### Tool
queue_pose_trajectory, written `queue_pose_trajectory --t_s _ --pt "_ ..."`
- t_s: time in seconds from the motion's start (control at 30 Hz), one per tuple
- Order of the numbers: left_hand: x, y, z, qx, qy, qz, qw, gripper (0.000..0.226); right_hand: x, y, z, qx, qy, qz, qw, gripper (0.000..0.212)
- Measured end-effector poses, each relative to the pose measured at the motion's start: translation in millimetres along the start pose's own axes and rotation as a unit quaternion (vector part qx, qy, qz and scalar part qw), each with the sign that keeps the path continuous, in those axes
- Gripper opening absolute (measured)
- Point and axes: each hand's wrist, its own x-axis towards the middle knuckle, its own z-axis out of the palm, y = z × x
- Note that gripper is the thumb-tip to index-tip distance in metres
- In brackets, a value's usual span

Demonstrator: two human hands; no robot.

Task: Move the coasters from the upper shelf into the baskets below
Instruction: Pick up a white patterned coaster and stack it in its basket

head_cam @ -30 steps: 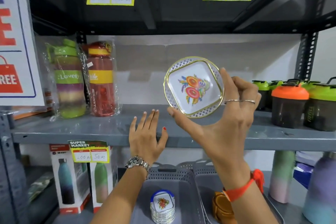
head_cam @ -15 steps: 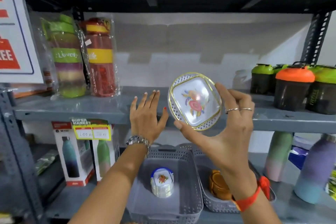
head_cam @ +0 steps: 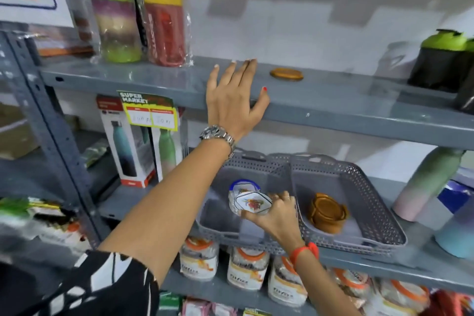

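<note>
My right hand (head_cam: 275, 214) grips a white floral coaster (head_cam: 252, 203) low inside the left grey basket (head_cam: 218, 232), right at the stack of matching white coasters (head_cam: 239, 188). The right grey basket (head_cam: 379, 213) holds a stack of brown coasters (head_cam: 327, 213). One brown coaster (head_cam: 286, 74) lies flat on the upper shelf (head_cam: 346, 100). My left hand (head_cam: 234, 96) rests open on that shelf's front edge, fingers spread, a short way left of the brown coaster.
Wrapped tall bottles (head_cam: 138, 15) stand at the upper shelf's left, dark shaker cups (head_cam: 441, 59) at its right. Boxed bottles (head_cam: 128, 146) sit left of the baskets, pastel bottles (head_cam: 425, 185) to the right. Jars (head_cam: 246, 269) line the shelf below.
My right hand carried the white floral coaster down from in front of the upper shelf into the left basket. The view tilted downward. My left hand stayed at the shelf edge.
</note>
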Motion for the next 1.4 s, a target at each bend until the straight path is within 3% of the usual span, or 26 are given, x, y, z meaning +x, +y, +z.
queue_pose_trajectory --t_s 0.17,0.33,0.47,0.93,1.07,1.17,1.3,1.4 --pt "0.4 -0.5 1.7 0.002 0.009 -0.007 1.000 0.058 26.9 -0.8 33.1 -0.049 -0.061 0.080 0.994 0.096" --pt "0.2 -0.5 3.5 -0.003 0.028 -0.006 1.000 0.058 55.3 -8.9 48.2 -0.122 -0.061 0.079 0.988 0.102" --pt "0.2 -0.9 4.4 -0.004 0.032 -0.008 0.999 0.060 72.1 -12.7 54.1 -0.136 -0.084 0.070 0.985 0.117" --pt "0.7 -0.7 4.6 0.000 0.027 -0.014 1.000 0.058 103.6 -18.0 57.7 -0.173 -0.145 0.105 0.969 0.130" --pt "0.6 -0.8 4.2 0.003 0.019 -0.013 1.000 0.058 80.7 -22.7 43.0 -0.082 -0.025 0.053 0.995 0.119" --pt "-0.1 -1.0 3.1 0.005 0.011 -0.012 1.000 0.057 51.6 -28.8 12.7 -0.026 0.121 -0.026 0.992 0.092" --pt "-0.2 1.0 -0.5 -0.005 -0.001 -0.008 1.000 0.057 15.9 -38.6 -54.2 0.112 0.333 -0.133 0.927 0.048" --pt "-0.2 0.1 -2.6 -0.004 -0.008 -0.004 1.000 0.058 5.4 -55.7 -116.6 0.163 0.437 -0.200 0.862 0.025"
